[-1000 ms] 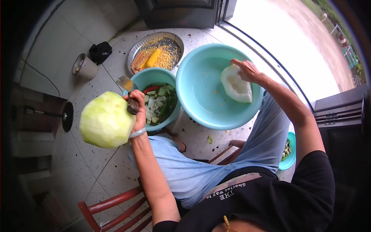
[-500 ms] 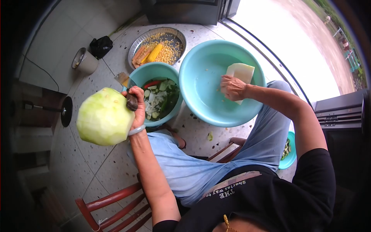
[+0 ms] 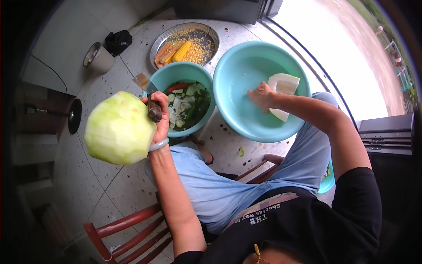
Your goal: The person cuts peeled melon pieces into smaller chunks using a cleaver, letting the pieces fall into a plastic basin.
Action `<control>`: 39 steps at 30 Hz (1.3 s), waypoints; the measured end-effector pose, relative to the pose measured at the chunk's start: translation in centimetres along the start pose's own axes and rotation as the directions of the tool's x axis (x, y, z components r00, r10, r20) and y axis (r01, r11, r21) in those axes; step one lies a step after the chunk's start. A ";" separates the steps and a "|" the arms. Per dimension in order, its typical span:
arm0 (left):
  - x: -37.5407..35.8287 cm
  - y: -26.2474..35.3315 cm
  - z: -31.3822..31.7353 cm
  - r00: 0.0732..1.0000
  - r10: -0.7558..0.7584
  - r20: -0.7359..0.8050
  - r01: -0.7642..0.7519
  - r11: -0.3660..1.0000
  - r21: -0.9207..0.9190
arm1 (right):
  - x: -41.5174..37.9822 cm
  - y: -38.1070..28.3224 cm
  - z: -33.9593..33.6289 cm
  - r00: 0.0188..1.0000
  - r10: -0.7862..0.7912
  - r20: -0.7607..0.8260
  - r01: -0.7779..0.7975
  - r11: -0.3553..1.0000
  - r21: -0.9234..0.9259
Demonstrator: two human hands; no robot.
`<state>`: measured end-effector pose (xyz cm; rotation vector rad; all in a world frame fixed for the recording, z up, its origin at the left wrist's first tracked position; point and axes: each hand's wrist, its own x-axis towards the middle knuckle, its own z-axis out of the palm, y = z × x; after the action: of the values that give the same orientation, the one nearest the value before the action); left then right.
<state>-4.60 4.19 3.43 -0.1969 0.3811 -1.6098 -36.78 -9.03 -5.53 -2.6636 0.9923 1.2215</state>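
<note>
A large peeled pale-green melon (image 3: 119, 127) rests against my left hand (image 3: 159, 115), whose fingers are wrapped round the dark handle of a knife (image 3: 154, 109). The knife's blade points up and left over the edge of the smaller basin. My right hand (image 3: 262, 96) is low inside the large turquoise basin (image 3: 228, 110), fingers somewhat apart, with nothing visible in them. Right beside it, a cut piece of pale melon (image 3: 285, 86) with a hollowed middle leans in the basin, partly behind my wrist.
The smaller turquoise basin (image 3: 150, 78) holds cut vegetables and a red chilli in water. Behind it is a metal tray (image 3: 216, 40) with corn kernels and cobs. A bin (image 3: 102, 61) and black bag (image 3: 118, 42) stand at the back left, a red chair (image 3: 127, 220) below.
My right hand has shifted left from the melon piece, which shows more of itself. The view has moved slightly. My left hand keeps its hold on the knife.
</note>
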 end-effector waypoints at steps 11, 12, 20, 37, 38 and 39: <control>-0.1 0.8 0.4 0.999 0.033 0.006 -0.034 0.997 0.065 | 3.6 1.2 2.2 0.995 0.098 0.022 -0.096 0.992 -0.077; -0.1 0.7 0.5 0.999 0.036 0.013 -0.037 0.997 0.069 | 3.7 1.1 2.0 0.997 0.074 0.028 -0.072 0.996 -0.052; 0.2 0.7 0.5 0.995 0.103 -0.004 -0.102 0.989 0.106 | 3.2 0.4 2.8 0.983 -0.155 -0.103 0.175 0.587 0.790; 0.2 0.6 0.1 0.989 0.149 -0.017 -0.144 0.978 0.152 | 1.3 -1.6 2.6 0.958 0.273 -0.084 0.094 -0.022 0.995; 0.1 0.4 0.2 0.988 0.156 -0.014 -0.152 0.976 0.156 | 1.0 -1.4 2.4 0.928 0.354 -0.116 0.060 0.164 0.985; 0.2 0.5 0.2 0.988 0.153 -0.018 -0.149 0.977 0.153 | 1.5 -1.6 2.7 0.895 0.405 -0.186 0.022 0.377 0.926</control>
<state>-4.08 3.99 3.37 -0.0272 0.2877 -1.4856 -36.93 -7.83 -8.75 -1.8394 1.4832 -0.0573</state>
